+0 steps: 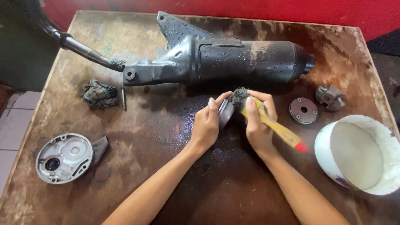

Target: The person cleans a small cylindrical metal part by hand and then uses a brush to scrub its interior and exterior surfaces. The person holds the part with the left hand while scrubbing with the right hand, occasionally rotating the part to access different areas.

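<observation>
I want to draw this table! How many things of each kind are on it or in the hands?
Metal engine parts: 5, the long black exhaust, grey round cover, flat disc, vaned piece, held disc
Yellow-handled brush: 1
White bucket: 1
Crumpled rag: 1
Bolt: 1
Total: 9

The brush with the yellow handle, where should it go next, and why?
Probably a small sweep across the face of the round metal part. The right hand holds the brush with its dirty bristles right at the part's top edge, and the left hand holds the part tilted on the wet table.
</observation>
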